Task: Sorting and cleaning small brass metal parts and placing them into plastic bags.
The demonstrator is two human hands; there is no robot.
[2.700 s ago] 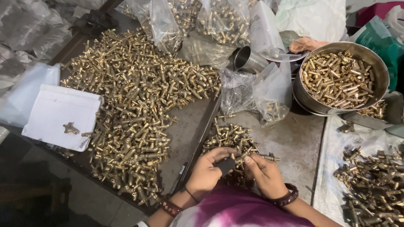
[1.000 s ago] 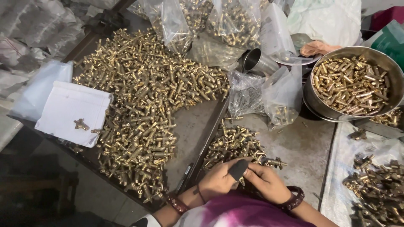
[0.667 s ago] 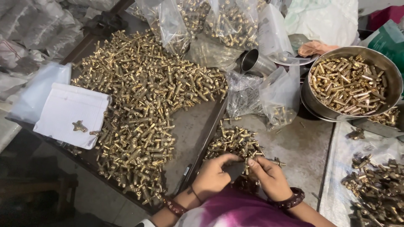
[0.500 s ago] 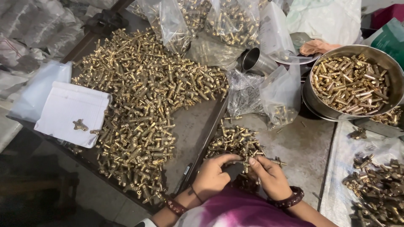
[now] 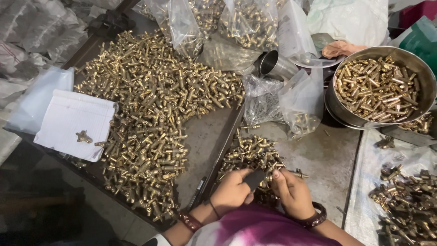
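- Sprawling over the dark tray is the large heap of brass fittings, reaching from the tray's far corner down toward its near edge.
- Standing at the far right, the round steel bowl holds short brass pieces piled to just under its rim.
- Clear plastic bags of brass parts lie along the far side, and two more sit just left of the bowl.
- A white notepad rests at the tray's left edge with one loose brass fitting lying on it.
- A darker pile of fittings lies on a pale sheet at the near right.
- A small steel cup lies tipped on its side among the bags.
- The small brass heap sits on the grey table just ahead of both hands.
- The left hand curls its fingers around a small dark piece, gripping it at the near edge of that heap.
- The right hand pinches the same dark piece from the other side, fingers narrow, with a dark bangle on its wrist.
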